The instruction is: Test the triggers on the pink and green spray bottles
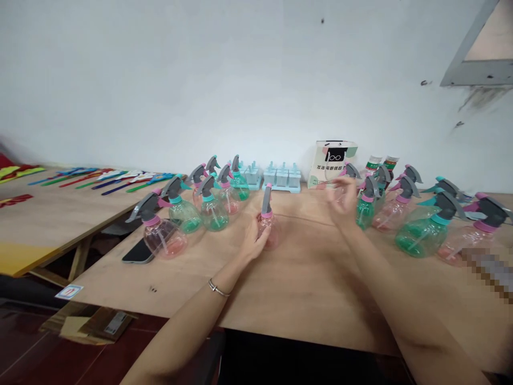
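Observation:
My left hand [255,239] is wrapped round the side of a clear pink spray bottle [271,229] with a grey trigger head and pink collar. The bottle stands upright in the middle of the table. Raised above the table to its right is my right hand [343,199], slightly blurred, with its fingers loosely bent and apart and nothing seen in them. Partly hidden behind that hand is another pink spray bottle [351,171]. A green spray bottle [364,209] stands just right of my right wrist.
Several pink and green spray bottles [215,215] stand on the left, more on the right. A phone [138,252] lies under the nearest left one. Pale blue ice-pop moulds [282,179] and a printed bag [331,166] line the wall. Another table [48,219] holds colourful strips.

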### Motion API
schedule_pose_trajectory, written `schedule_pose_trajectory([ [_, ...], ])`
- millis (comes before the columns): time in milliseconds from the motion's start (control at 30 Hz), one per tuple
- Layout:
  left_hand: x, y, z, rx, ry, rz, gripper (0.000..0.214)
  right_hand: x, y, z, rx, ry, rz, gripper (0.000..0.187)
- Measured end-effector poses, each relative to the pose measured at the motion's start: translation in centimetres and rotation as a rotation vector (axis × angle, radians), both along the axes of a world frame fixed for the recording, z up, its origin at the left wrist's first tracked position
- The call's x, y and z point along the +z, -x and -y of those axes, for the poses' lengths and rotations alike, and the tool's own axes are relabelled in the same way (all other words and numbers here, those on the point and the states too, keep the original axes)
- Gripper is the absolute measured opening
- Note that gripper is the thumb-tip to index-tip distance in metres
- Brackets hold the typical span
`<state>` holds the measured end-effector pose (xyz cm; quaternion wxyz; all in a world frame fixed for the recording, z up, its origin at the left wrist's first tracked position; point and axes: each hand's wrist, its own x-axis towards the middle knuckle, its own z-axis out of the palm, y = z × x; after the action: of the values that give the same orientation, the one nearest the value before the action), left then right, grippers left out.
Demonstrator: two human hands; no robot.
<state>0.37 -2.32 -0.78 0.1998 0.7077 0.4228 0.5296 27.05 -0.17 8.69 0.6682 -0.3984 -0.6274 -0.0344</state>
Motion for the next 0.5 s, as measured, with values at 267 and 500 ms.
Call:
schedule_pose_trajectory([
  [267,0.7,-0.4,1.9,0.19,-0.059,-0.29,0.051,-2.9,11.4,2.0,0.67,0.541,0.071,0.075],
  [500,2.9,4.3,0.3,0.566,-0.451,-0.002,0.039,-1.9,11.8,1.7,0.755,0.636,-0.029,0.032],
])
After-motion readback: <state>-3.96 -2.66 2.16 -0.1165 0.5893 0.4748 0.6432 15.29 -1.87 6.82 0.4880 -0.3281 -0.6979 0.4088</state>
